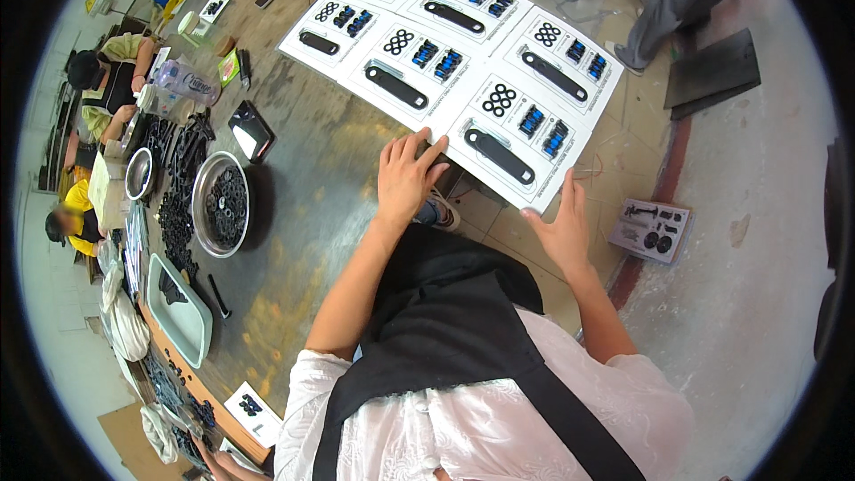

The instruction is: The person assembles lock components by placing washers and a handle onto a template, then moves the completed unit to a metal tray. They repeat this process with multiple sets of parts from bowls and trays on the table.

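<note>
A large white sheet of packaging cards (463, 44) lies on the worn wooden table (312, 214), each card carrying a black bar, black rings and blue clips. My left hand (405, 174) rests flat on the table with its fingertips on the sheet's near edge. My right hand (561, 227) is spread open just below the sheet's near corner, which juts past the table's edge, its fingers touching the edge of the nearest card (517, 142). Neither hand grips anything.
A metal bowl of black rings (221, 205), a smaller metal bowl (139, 174), heaps of black parts (178, 160), a grey-green tray (178, 307) and a plastic bottle (187, 82) sit to the left. Two other people (93, 80) sit at the far left. A filled card (652, 230) lies on the floor.
</note>
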Motion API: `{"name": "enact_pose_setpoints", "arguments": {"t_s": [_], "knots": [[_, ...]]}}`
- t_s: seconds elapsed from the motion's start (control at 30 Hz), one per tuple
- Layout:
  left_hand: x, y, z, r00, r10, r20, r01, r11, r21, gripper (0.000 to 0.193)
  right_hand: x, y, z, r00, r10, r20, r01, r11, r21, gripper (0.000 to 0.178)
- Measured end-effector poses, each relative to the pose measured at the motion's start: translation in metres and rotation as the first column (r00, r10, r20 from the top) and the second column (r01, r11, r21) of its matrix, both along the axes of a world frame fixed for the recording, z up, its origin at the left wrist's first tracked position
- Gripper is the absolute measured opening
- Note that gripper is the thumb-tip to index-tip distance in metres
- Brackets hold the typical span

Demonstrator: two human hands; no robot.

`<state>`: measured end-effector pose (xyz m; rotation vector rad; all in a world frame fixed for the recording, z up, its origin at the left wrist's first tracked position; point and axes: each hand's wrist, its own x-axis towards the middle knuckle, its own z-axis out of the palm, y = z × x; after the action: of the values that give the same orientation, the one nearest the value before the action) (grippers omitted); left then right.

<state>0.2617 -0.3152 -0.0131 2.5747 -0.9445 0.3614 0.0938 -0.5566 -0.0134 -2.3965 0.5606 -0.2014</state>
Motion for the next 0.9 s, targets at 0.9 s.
{"name": "enact_pose_setpoints", "arguments": {"t_s": [0.9], "knots": [[0.035,-0.005,0.013,0.979,-0.005,-0.206,-0.017,0.994,-0.107,0.035,0.008,0.002,0.002,0.998,-0.015,-0.065,0.012,0.999,-0.048,0.114]]}}
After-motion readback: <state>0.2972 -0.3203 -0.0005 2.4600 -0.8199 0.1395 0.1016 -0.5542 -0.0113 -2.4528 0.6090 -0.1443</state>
